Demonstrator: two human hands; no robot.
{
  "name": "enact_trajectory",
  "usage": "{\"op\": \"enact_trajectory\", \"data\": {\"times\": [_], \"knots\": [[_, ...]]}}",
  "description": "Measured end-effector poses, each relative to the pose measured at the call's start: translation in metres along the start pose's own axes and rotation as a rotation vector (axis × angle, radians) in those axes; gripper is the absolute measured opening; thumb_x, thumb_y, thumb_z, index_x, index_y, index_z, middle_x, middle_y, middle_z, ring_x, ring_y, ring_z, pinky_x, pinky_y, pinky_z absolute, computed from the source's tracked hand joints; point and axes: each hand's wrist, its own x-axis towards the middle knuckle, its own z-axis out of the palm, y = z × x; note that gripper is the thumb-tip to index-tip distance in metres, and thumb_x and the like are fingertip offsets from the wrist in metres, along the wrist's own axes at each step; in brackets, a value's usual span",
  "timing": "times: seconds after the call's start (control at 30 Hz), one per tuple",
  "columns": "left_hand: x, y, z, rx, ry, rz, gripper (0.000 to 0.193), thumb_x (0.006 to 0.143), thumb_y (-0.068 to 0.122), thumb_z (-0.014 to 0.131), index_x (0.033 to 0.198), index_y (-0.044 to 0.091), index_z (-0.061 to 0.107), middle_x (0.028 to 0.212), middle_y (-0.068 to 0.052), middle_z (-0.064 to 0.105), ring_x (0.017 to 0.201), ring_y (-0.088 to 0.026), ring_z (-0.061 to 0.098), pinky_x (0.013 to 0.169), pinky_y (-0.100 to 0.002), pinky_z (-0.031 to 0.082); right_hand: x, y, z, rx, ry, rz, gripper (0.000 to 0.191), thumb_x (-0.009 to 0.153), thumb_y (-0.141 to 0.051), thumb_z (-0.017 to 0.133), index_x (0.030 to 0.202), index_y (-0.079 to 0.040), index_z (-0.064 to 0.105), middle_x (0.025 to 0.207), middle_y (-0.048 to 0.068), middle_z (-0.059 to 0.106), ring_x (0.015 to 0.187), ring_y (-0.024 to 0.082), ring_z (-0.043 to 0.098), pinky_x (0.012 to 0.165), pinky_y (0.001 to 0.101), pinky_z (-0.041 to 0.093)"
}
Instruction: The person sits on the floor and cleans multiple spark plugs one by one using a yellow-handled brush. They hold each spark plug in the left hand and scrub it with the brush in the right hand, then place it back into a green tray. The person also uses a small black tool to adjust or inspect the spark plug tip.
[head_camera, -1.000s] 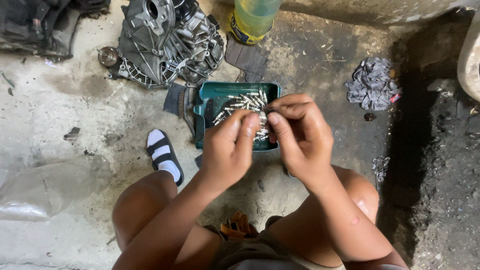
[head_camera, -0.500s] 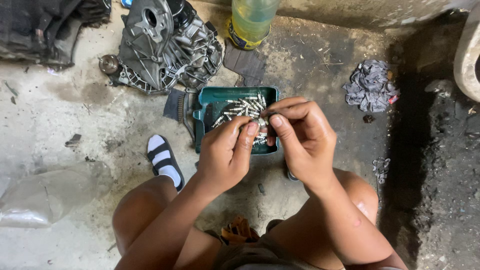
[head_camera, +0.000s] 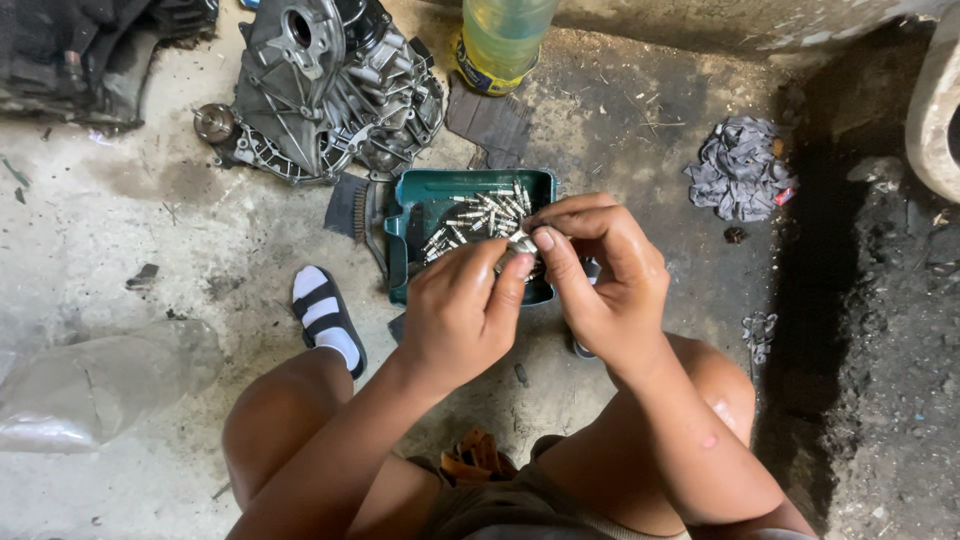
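Note:
I squat over a teal plastic tray (head_camera: 430, 190) on the concrete floor, filled with several small silver metal bolts (head_camera: 480, 215). My left hand (head_camera: 465, 315) and my right hand (head_camera: 600, 275) meet just above the tray's near edge. Together their fingertips pinch one small shiny metal part (head_camera: 522, 244). Most of that part is hidden by my thumbs, so its exact shape is unclear.
A grey metal engine casing (head_camera: 320, 85) lies behind the tray, beside a yellowish plastic bottle (head_camera: 500, 40). A crumpled dark rag (head_camera: 740, 170) lies at right near a dark oily patch. My sandalled foot (head_camera: 325, 315) and a clear plastic bag (head_camera: 100, 385) are at left.
Both hands stay together over the tray, shifting slightly as the fingers work the small metal part between them. Nothing else has moved.

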Motion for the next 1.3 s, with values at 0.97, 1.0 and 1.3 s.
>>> {"op": "enact_trajectory", "data": {"times": [0.97, 1.0, 1.3], "knots": [[0.005, 0.004, -0.004, -0.149, -0.043, -0.116, 0.023, 0.105, 0.013, 0.059, 0.087, 0.002, 0.067, 0.065, -0.005, 0.064, 0.052, -0.012, 0.062, 0.047, -0.03, 0.045, 0.0, 0.002, 0.004, 0.263, -0.006, 0.023, 0.014, 0.107, 0.012, 0.059, 0.103, 0.003, 0.05, 0.116, 0.018, 0.066, 0.107, 0.019, 0.067, 0.097, 0.0322, 0.057], [0.004, 0.005, -0.003, -0.196, -0.018, -0.161, 0.023, 0.107, 0.013, 0.057, 0.089, 0.002, 0.067, 0.067, -0.005, 0.065, 0.054, -0.013, 0.063, 0.05, -0.03, 0.047, -0.001, 0.002, 0.003, 0.275, -0.033, 0.029, 0.012, 0.107, 0.012, 0.059, 0.103, 0.003, 0.051, 0.114, 0.018, 0.067, 0.107, 0.019, 0.067, 0.097, 0.0324, 0.056], [0.004, 0.005, -0.005, -0.088, 0.014, -0.156, 0.026, 0.107, 0.014, 0.058, 0.084, 0.001, 0.064, 0.067, -0.008, 0.065, 0.056, -0.019, 0.066, 0.052, -0.033, 0.048, -0.002, 0.005, 0.006, 0.246, -0.029, 0.016, 0.013, 0.106, 0.012, 0.059, 0.103, 0.003, 0.05, 0.118, 0.019, 0.068, 0.106, 0.018, 0.066, 0.096, 0.0318, 0.056]]}}
